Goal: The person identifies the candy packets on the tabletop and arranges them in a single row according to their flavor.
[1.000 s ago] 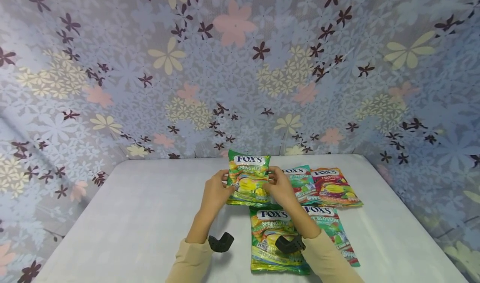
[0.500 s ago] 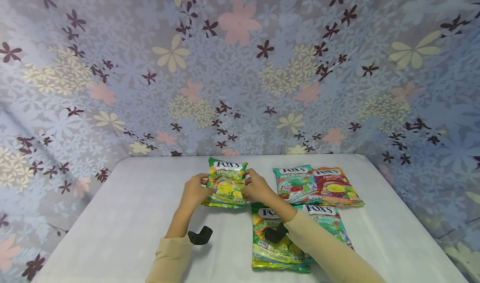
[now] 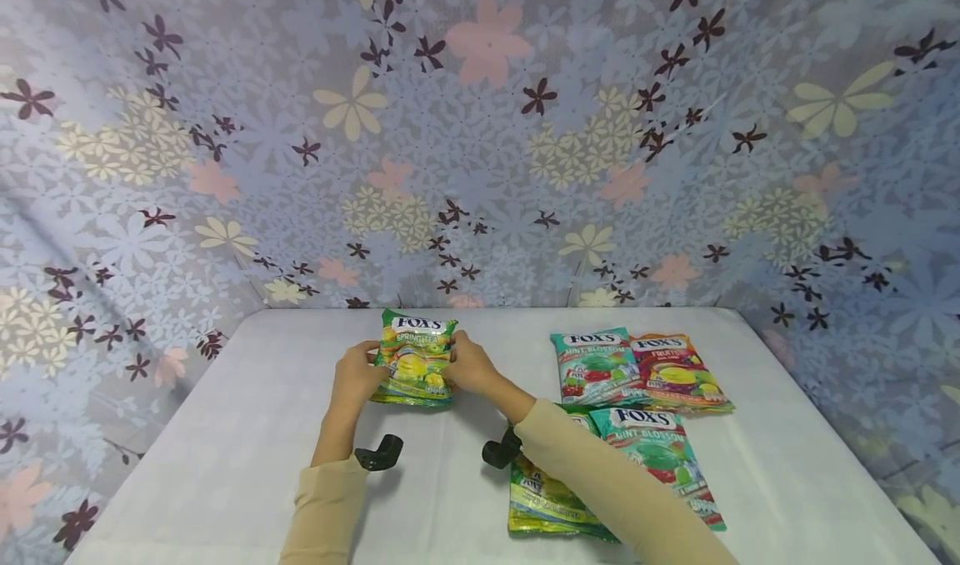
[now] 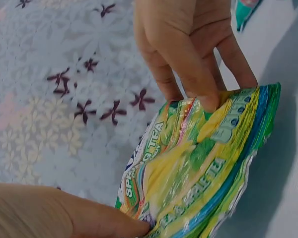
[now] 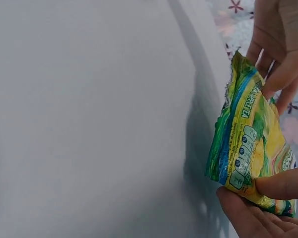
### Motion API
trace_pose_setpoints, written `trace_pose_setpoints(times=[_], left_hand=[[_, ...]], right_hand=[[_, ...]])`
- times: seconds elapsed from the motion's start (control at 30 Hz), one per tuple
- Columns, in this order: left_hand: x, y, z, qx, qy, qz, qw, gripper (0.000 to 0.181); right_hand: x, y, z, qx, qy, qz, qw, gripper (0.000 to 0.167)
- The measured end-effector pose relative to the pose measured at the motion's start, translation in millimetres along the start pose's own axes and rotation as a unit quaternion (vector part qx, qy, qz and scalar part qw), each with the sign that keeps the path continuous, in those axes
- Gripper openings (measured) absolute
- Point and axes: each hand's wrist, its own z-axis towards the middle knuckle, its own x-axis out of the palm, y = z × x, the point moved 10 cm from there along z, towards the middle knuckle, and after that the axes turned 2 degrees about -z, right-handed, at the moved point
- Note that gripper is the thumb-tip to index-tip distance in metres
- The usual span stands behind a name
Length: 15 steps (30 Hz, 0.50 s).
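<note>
A green and yellow bag of Fox's Spring Tea candy (image 3: 416,365) is held between my two hands toward the back left of the table. My left hand (image 3: 357,373) pinches its left side, the thumb (image 4: 102,218) on the printed front. On the right side my right hand (image 3: 474,367) pinches it, thumb in front and fingers behind, as the right wrist view shows. The bag is tilted with its front facing me, and its shadow falls on the white cloth in both wrist views. Whether its bottom edge touches the cloth I cannot tell.
Two more bags, a teal Mint Blossom (image 3: 596,369) and a red Fruits (image 3: 678,373), lie at the back right. Nearer lie another Mint Blossom bag (image 3: 660,457) and a green bag (image 3: 551,502), partly under my right forearm. A floral curtain (image 3: 487,173) stands behind the white table (image 3: 225,465).
Both hands have carried the Spring Tea bag leftward, away from the other bags. The Mint Blossom bag at the back has come into fuller view, and my right forearm now crosses the green bag.
</note>
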Motion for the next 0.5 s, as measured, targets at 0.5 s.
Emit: trace_pose_setpoints(times=[0.5], left_hand=[[-25.7,25.9,-3.8,-0.021,-0.051,0.031,0.998,0.052]], right_hand=[[39.2,19.5,20.1,-0.018,0.001,-0.084,0.9963,0.041]])
